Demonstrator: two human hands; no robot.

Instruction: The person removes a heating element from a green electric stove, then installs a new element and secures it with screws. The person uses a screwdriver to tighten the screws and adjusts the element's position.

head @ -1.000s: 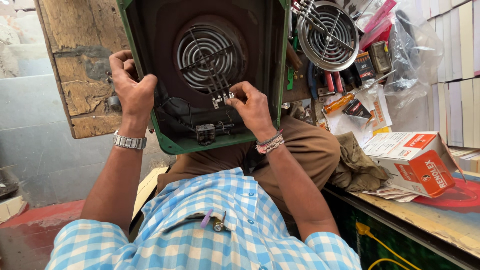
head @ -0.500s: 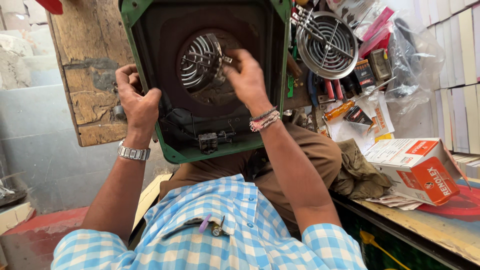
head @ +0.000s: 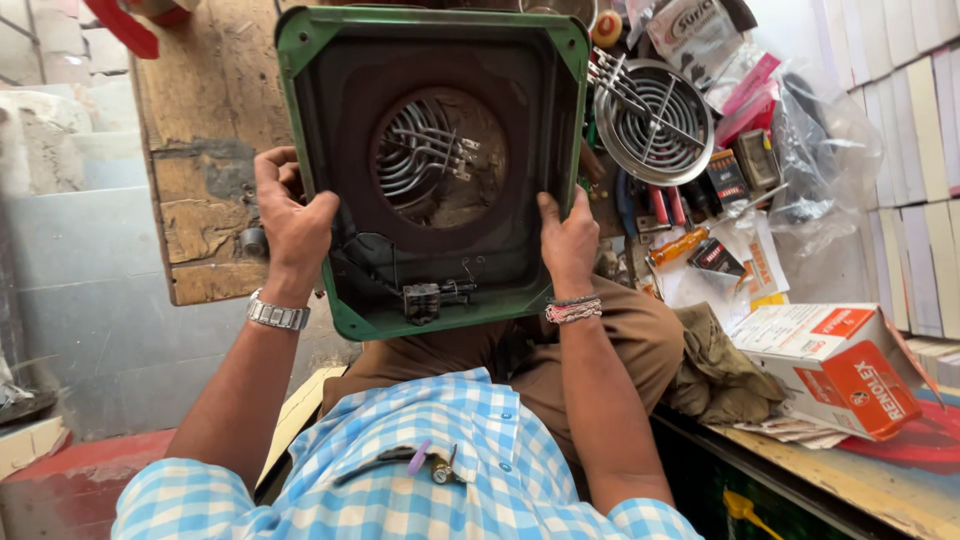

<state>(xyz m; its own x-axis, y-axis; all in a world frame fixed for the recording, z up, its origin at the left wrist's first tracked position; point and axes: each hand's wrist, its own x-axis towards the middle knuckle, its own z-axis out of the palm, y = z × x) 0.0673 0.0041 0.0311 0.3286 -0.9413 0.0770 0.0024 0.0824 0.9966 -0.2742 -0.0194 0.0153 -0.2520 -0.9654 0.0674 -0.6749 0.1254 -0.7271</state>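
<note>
Between hands, above lap: green hot-plate housing (head: 520,300), underside toward camera, upright, slight tilt. Left hand (head: 292,222) clamped on left rim; right hand (head: 568,240) clamped on right rim. Coil (head: 420,150) central, equidistant from both.

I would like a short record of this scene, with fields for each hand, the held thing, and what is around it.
left hand: grips the left edge of the green stove housing
right hand: grips the right edge of the housing
housing: held up, underside toward the camera, coil element in its round opening
wiring: small switch block near the lower rim
nearby: loose coil plate, red and white carton, wooden board
</note>
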